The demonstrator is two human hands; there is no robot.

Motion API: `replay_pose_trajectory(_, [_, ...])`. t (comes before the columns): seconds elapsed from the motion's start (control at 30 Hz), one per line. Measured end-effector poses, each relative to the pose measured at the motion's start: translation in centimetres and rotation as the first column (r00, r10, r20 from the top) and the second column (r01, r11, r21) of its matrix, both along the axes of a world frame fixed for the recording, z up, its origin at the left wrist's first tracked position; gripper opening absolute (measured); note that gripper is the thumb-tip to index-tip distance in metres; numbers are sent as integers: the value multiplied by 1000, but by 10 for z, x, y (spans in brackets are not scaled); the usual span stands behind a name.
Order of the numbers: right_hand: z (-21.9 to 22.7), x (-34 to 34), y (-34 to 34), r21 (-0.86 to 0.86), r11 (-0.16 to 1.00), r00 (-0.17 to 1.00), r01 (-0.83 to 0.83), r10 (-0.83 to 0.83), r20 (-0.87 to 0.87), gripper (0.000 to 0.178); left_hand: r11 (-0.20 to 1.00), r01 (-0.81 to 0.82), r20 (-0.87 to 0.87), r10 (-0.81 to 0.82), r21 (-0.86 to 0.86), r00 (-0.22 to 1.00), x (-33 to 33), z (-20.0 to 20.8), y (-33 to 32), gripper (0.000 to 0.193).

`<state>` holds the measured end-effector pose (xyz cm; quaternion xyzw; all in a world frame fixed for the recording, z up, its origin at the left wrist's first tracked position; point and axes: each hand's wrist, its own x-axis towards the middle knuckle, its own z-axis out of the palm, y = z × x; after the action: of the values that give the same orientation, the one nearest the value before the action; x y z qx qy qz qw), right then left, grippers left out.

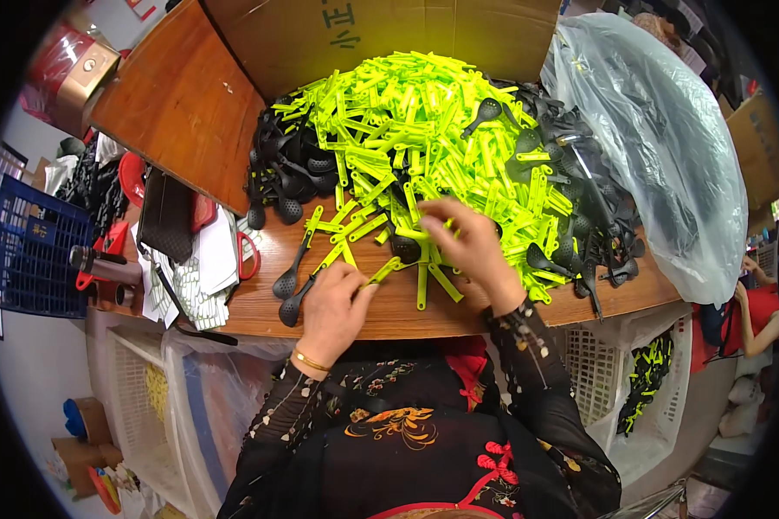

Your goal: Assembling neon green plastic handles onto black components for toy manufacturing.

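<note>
A large heap of bright yellow-green plastic handles covers the back of the wooden table. At its left and right lie black slotted and plain spoon heads. My left hand is closed near the table's front edge, fingers curled downward; what they hold is hidden. A green handle lies by its thumb. Two black spoons with green handles rest just left of that hand. My right hand reaches to the heap's front, its bent fingertips blurred beside a green handle and a black spoon head.
A cardboard sheet and a wooden board wall the heap. At right hangs a clear plastic bag. Papers, red scissors and a flask are at left. Crates stand below; another person is at far right.
</note>
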<state>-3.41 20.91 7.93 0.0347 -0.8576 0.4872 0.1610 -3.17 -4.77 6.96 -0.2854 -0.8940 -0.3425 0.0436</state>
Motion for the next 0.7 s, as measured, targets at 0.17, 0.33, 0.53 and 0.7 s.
replay_pose_trajectory(0.17, [3, -31, 55, 502, 824, 952, 262, -135, -276, 18, 966, -235, -195, 211, -109, 958, -20, -14, -18, 31])
replay_pose_trajectory(0.33, [-5, -31, 54, 650, 716, 961, 255, -115, -251, 22, 971, -210, -340, 162, -111, 926, -18, -4, 10, 42])
replay_pose_trajectory(0.53, [-3, -26, 49, 395, 849, 890, 350, -170, -424, 12, 957, 111, 13, -119, 266, 993, -6, 5, 51, 33])
replay_pose_trajectory(0.7, [10, 3, 14, 22, 971, 971, -236, 237, -33, 12, 622, -186, 575, -514, 761, 637, -1, -28, 86, 41])
